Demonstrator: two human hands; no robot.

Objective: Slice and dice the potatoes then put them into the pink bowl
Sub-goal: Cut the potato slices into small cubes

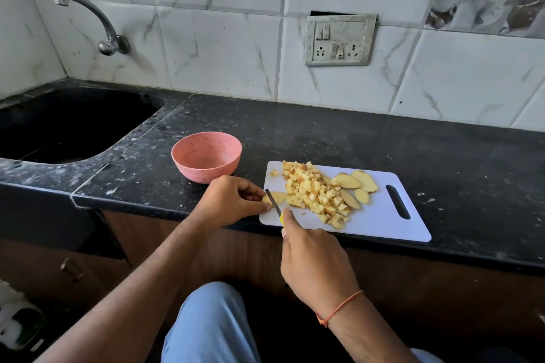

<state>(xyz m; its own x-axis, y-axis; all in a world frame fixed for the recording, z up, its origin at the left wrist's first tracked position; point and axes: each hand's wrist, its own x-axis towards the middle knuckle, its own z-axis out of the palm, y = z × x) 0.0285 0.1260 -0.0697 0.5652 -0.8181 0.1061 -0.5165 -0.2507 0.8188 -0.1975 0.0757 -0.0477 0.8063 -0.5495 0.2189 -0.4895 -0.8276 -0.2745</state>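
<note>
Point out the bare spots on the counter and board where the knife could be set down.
Free: the counter between the wall and the cutting board; the counter right of the board; the board's near right corner, beside its handle slot. Crowded: the board's left and middle, with the diced potato, potato slices and both hands.
</note>
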